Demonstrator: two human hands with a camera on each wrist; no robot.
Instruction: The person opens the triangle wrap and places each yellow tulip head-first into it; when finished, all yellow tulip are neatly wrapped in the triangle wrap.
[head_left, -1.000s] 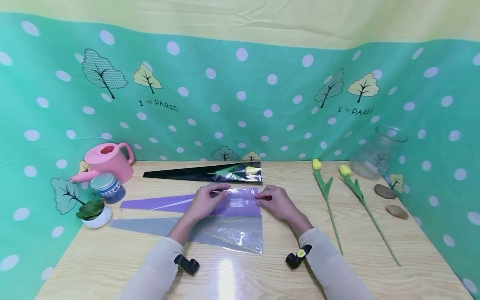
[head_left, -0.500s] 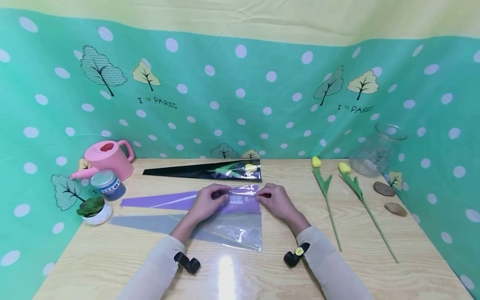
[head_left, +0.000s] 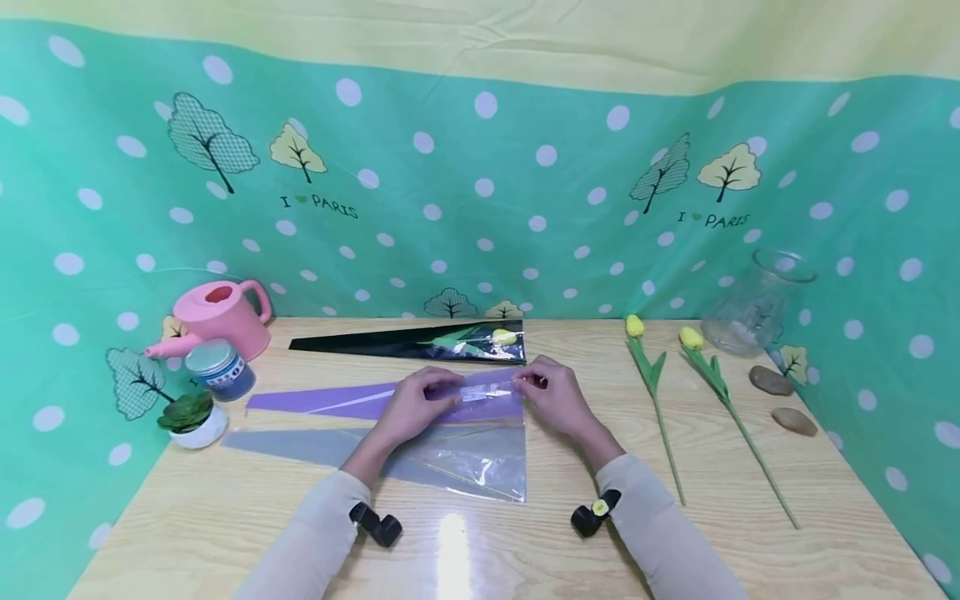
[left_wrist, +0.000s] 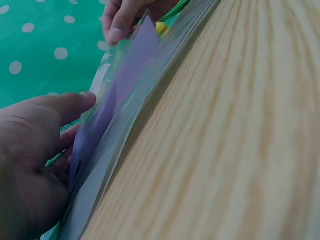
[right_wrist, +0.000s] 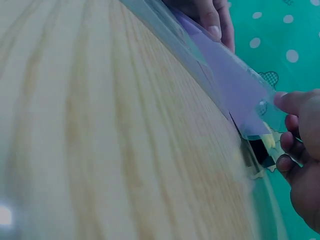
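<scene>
A purple flower sleeve (head_left: pixel 330 403) with a clear front lies across the middle of the table, its wide end to the right. My left hand (head_left: pixel 414 407) holds its upper side, thumb in front and fingers behind in the left wrist view. At the wide end, my right hand (head_left: pixel 558 398) pinches the clear film at the upper corner between thumb and forefinger. In the right wrist view the purple sheet (right_wrist: pixel 240 90) stands raised from the table there. A grey sleeve (head_left: pixel 457 461) lies nearer me. Behind is a black sleeve (head_left: pixel 367 343) with a yellow tulip (head_left: pixel 504 337) inside.
Two yellow tulips (head_left: pixel 634 327) lie on the right, near a glass vase (head_left: pixel 738 321) and two brown stones (head_left: pixel 793 421). On the left stand a pink watering can (head_left: pixel 225 321), a blue jar (head_left: pixel 225 377) and a potted succulent (head_left: pixel 197 427). A dotted curtain (head_left: pixel 480 225) rises behind.
My right hand has shifted slightly up at the wide end, drawing the clear film's upper corner with it. My left hand stays nearly in place.
</scene>
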